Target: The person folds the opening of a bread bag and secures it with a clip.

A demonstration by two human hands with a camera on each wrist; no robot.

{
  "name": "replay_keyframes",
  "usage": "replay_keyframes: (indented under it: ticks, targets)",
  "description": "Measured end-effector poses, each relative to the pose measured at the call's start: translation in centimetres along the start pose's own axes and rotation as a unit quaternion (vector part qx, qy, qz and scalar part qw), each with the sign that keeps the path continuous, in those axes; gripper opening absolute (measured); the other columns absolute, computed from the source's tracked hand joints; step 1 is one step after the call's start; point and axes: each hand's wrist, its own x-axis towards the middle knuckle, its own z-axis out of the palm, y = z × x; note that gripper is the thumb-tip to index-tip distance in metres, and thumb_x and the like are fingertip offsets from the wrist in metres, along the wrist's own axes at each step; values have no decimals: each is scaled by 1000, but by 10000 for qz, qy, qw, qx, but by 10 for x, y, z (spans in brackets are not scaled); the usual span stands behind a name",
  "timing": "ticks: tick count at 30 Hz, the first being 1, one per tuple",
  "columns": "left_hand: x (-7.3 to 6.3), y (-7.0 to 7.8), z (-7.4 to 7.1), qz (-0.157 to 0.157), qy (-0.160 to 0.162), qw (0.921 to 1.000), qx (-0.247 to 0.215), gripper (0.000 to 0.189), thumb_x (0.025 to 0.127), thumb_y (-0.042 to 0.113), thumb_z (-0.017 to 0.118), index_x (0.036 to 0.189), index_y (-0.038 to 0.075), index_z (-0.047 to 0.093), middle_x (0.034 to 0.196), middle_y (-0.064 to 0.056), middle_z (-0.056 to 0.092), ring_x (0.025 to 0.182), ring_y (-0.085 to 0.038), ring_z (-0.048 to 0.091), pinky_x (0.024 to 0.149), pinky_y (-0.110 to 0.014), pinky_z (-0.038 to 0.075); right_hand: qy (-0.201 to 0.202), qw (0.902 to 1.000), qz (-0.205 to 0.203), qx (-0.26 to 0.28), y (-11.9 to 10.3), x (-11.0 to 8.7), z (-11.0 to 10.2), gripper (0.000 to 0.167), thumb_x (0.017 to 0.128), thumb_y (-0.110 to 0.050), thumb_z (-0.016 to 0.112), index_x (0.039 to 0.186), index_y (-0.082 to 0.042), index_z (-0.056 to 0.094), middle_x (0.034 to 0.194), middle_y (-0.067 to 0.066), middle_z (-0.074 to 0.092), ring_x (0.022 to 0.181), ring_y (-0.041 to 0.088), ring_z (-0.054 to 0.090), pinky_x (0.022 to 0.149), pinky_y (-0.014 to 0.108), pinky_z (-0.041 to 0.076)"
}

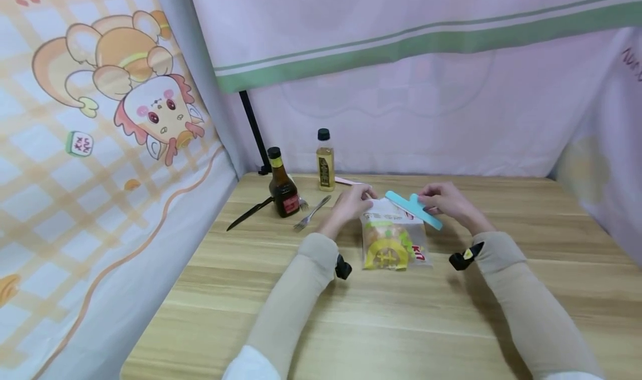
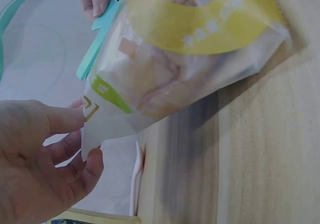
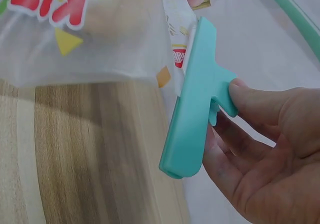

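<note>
A translucent food bag (image 1: 393,238) with a yellow print and red lettering lies on the wooden table, its top edge pointing away from me. My left hand (image 1: 353,203) pinches the bag's upper left corner between thumb and fingers, as the left wrist view shows up close. With my right hand (image 1: 445,203) I hold a turquoise bag clip (image 1: 414,209) by its handle tabs, thumb on one side and fingers on the other. The long bar of the clip (image 3: 192,109) slants across the top edge of the bag at its right. Part of the bag's top is hidden behind it.
To the left stand a dark sauce bottle (image 1: 283,189) and a clear oil bottle (image 1: 325,162). A black knife (image 1: 249,214) and a fork (image 1: 312,213) lie near them. Behind the oil bottle is a pale pink utensil (image 1: 347,181). A printed curtain (image 1: 391,129) hangs along the back edge.
</note>
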Motion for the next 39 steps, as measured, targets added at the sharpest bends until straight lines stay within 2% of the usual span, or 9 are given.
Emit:
replay_keyframes:
  ticks: [9, 16, 20, 24, 30, 33, 39]
  targets:
    - [18, -15, 17, -49, 393, 9992, 31, 21, 101, 3, 64, 117, 9, 75, 119, -10, 76, 109, -24, 70, 97, -38, 56, 229, 9995, 106, -163, 7, 18, 7, 31, 107, -19, 61, 124, 7, 61, 113, 14, 64, 93, 16, 61, 79, 27, 58]
    - [19, -21, 26, -258, 353, 9990, 122, 24, 101, 1, 62, 119, 10, 74, 117, -12, 75, 108, -26, 69, 96, -37, 56, 412, 9975, 194, -531, 17, 24, 18, 32, 108, -20, 59, 124, 7, 62, 111, 16, 65, 91, 18, 59, 73, 24, 53]
    - [17, -23, 28, -378, 304, 9986, 226, 26, 102, 1, 59, 121, 10, 74, 113, -12, 74, 102, -24, 68, 91, -35, 56, 546, 9947, 100, -870, 22, 29, 22, 31, 108, -21, 60, 122, 6, 66, 112, 18, 67, 97, 23, 60, 77, 25, 49]
    - [18, -25, 29, -344, 289, 9981, 425, 26, 102, 2, 58, 121, 11, 74, 110, -10, 75, 99, -22, 68, 87, -33, 55, 644, 9907, 27, -1201, 24, 33, 25, 30, 108, -21, 58, 120, 4, 68, 115, 20, 69, 103, 28, 60, 82, 29, 46]
    - [20, -24, 28, -192, 257, 9972, 681, 31, 101, -2, 56, 121, 10, 76, 121, -9, 77, 111, -24, 71, 96, -34, 56, 637, 9838, -66, -1676, 26, 39, 27, 29, 109, -17, 53, 120, 5, 68, 115, 24, 68, 103, 34, 61, 86, 40, 50]
    - [22, -28, 29, -194, 258, 9967, 747, 33, 100, -2, 55, 121, 12, 77, 121, -7, 77, 111, -23, 71, 96, -34, 57, 534, 9824, -79, -1789, 29, 42, 27, 29, 109, -14, 51, 120, 7, 68, 116, 27, 68, 105, 37, 61, 90, 47, 51]
    - [22, -32, 29, -349, 224, 9971, 636, 31, 102, 3, 56, 123, 13, 76, 121, -7, 77, 114, -25, 70, 100, -39, 56, 390, 9822, -88, -1836, 33, 45, 30, 33, 109, -14, 51, 127, 7, 69, 124, 28, 70, 112, 38, 64, 97, 52, 52]
